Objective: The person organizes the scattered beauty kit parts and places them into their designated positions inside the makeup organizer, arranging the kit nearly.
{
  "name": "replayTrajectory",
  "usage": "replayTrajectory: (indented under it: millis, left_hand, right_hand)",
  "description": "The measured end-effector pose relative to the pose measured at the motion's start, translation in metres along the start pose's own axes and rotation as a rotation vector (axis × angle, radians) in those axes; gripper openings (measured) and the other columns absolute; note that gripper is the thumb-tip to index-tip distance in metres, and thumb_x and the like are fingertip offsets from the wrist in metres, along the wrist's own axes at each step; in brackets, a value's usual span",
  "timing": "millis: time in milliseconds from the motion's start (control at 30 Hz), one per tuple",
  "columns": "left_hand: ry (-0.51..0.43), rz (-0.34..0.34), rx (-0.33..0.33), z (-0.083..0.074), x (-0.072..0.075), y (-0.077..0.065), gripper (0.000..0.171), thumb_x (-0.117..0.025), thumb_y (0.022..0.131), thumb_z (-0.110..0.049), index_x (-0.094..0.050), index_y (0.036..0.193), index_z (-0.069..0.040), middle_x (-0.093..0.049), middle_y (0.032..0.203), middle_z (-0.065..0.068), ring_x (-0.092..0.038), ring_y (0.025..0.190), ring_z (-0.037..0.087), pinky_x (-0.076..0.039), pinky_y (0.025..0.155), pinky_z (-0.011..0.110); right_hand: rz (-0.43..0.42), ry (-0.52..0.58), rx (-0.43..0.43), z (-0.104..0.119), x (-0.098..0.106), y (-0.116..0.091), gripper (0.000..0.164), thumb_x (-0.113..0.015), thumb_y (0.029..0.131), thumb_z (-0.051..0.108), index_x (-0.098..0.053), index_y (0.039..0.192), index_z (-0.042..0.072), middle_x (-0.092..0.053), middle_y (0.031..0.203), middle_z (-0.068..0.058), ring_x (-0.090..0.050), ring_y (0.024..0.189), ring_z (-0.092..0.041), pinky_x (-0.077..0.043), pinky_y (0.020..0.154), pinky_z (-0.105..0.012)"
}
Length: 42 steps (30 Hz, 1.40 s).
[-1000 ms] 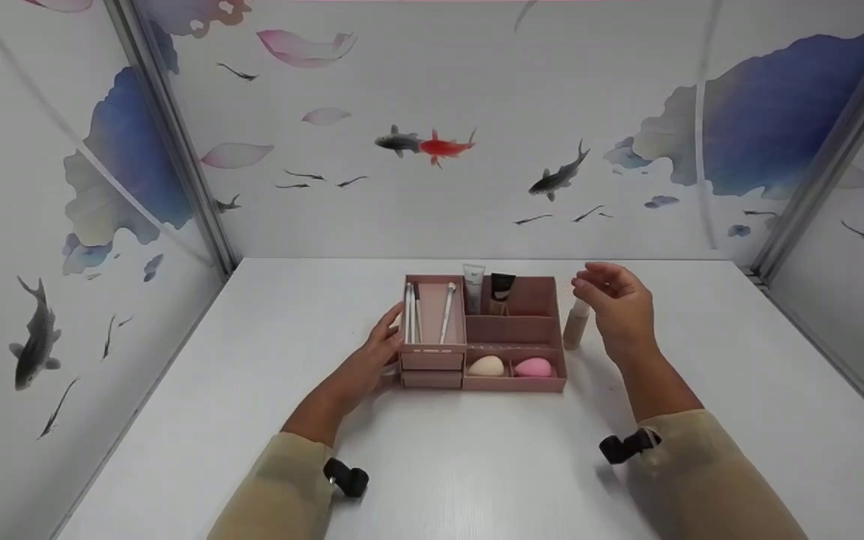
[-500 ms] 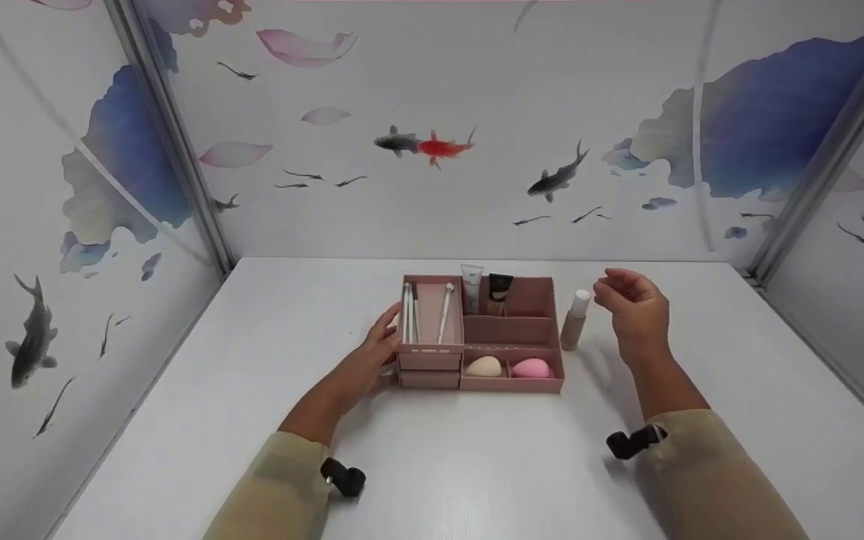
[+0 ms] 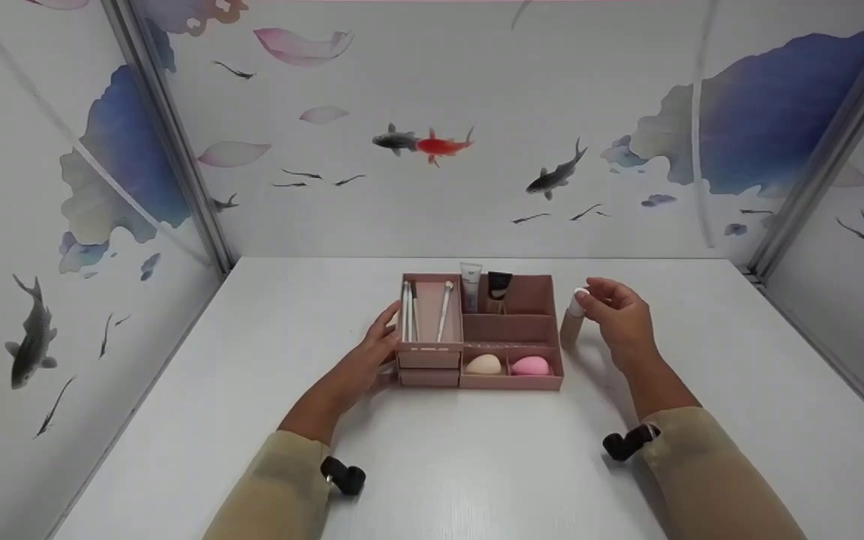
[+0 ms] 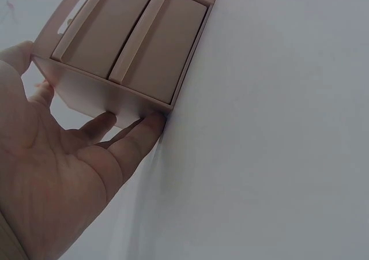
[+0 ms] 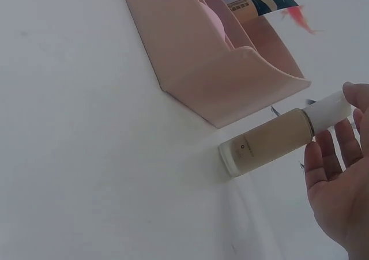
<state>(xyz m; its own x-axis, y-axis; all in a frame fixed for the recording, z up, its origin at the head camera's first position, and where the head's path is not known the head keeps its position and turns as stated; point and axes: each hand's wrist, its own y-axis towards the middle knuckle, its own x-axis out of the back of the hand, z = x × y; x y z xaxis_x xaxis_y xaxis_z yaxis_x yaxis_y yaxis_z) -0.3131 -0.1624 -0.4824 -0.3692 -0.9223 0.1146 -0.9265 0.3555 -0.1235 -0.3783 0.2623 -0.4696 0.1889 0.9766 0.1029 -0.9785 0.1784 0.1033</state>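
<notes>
A pink makeup organizer [image 3: 432,360] stands on the table. The fingertips of my left hand [image 3: 372,356] press on its left side wall, fingers spread along it in the left wrist view. Beyond the organizer's right side stands a bottle of liquid foundation [image 5: 268,142] with a white cap [image 5: 328,113]. My right hand [image 3: 622,322] pinches that cap, the thumb on its near side and the fingers behind. The glass base of the bottle is at the table surface.
In the organizer lie several makeup brushes [image 3: 445,315], a white tube [image 3: 471,289], a black-capped tube [image 3: 499,289], a cream makeup sponge [image 3: 484,365] and a pink one [image 3: 531,366]. Printed wall panels [image 3: 327,217] close off the table's back and sides.
My right hand first drew back to the right, away from the foundation bottle, then came back left and took its cap between thumb and fingers. The left hand stayed at the organizer.
</notes>
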Motion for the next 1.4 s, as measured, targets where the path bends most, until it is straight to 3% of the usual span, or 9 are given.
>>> replayTrajectory:
  millis: [333, 700, 933, 1400]
  left_hand:
    - [0.015, -0.004, -0.002, -0.001, -0.002, -0.001, 0.054, -0.038, 0.112, -0.061, -0.014, 0.16, -0.069, -0.008, 0.181, 0.006, -0.018, 0.166, 0.045, -0.027, 0.129, 0.068]
    - [0.026, -0.012, -0.002, -0.002, -0.002, -0.002, 0.056, -0.038, 0.112, -0.062, -0.014, 0.161, -0.067, -0.01, 0.181, 0.006, -0.021, 0.166, 0.046, -0.029, 0.128, 0.067]
    - [0.029, -0.013, 0.004, -0.001, 0.0, -0.003, 0.057, -0.04, 0.111, -0.063, -0.014, 0.161, -0.068, -0.011, 0.181, 0.004, -0.023, 0.166, 0.042, -0.031, 0.129, 0.065]
    - [0.024, -0.016, 0.003, -0.004, -0.001, -0.004, 0.056, -0.04, 0.111, -0.062, -0.015, 0.161, -0.067, -0.011, 0.181, 0.004, -0.023, 0.166, 0.043, -0.03, 0.128, 0.066]
  right_hand:
    - [0.081, -0.064, -0.075, -0.011, 0.008, 0.005, 0.059, -0.084, 0.092, 0.045, -0.066, 0.139, 0.014, -0.07, 0.118, 0.009, -0.069, 0.111, -0.007, -0.058, 0.096, -0.019]
    - [0.079, -0.073, -0.083, -0.011, 0.005, 0.002, 0.058, -0.083, 0.093, 0.047, -0.065, 0.137, 0.014, -0.067, 0.124, 0.004, -0.067, 0.115, -0.01, -0.058, 0.096, -0.018]
    - [0.066, -0.086, -0.038, -0.005, 0.003, 0.0, 0.052, -0.079, 0.097, 0.044, -0.066, 0.136, 0.012, -0.07, 0.122, 0.006, -0.069, 0.114, -0.01, -0.057, 0.097, -0.02]
    - [0.04, 0.023, 0.061, 0.028, 0.0, -0.009, 0.046, -0.08, 0.097, 0.041, -0.068, 0.132, 0.013, -0.069, 0.12, 0.006, -0.066, 0.118, -0.014, -0.056, 0.098, -0.021]
